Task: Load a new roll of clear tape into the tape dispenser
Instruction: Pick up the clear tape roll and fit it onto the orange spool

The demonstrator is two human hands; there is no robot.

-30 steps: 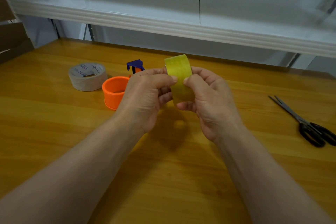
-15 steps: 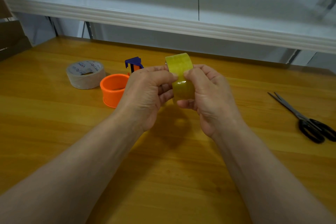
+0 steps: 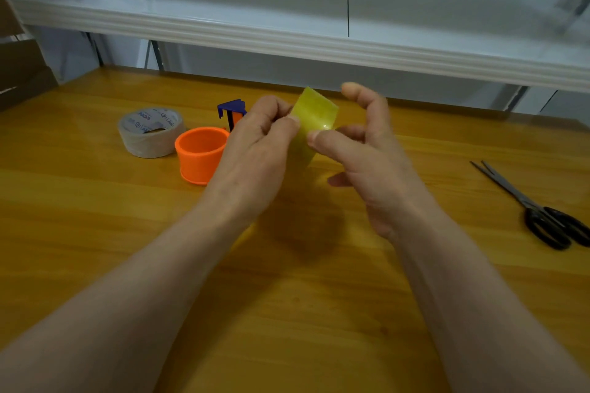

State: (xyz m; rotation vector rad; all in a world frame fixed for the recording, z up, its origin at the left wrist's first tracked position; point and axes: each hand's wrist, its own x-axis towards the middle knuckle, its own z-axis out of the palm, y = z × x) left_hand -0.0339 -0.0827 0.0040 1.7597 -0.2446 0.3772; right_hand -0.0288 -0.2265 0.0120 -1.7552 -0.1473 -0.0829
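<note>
A yellowish roll of clear tape [image 3: 314,115] is held above the wooden table [image 3: 95,217], tilted to the right. My left hand [image 3: 255,156] grips it from the left, thumb on its outer face. My right hand [image 3: 367,150] has its thumb tip on the roll's face, while its forefinger is lifted and spread away. The tape dispenser [image 3: 204,153], an orange ring with a blue cutter part [image 3: 231,110] behind it, stands on the table just left of my left hand, partly hidden by it.
A used roll of grey-white tape [image 3: 150,134] lies left of the dispenser. Black scissors [image 3: 539,210] lie at the right edge of the table. A white shelf [image 3: 287,38] overhangs the far side. A cardboard box [image 3: 19,70] sits at far left.
The roll has tilted to the right. My right hand has loosened its grip, fingers spreading and the forefinger lifting off; only the thumb stays on the roll. My left hand keeps hold.
</note>
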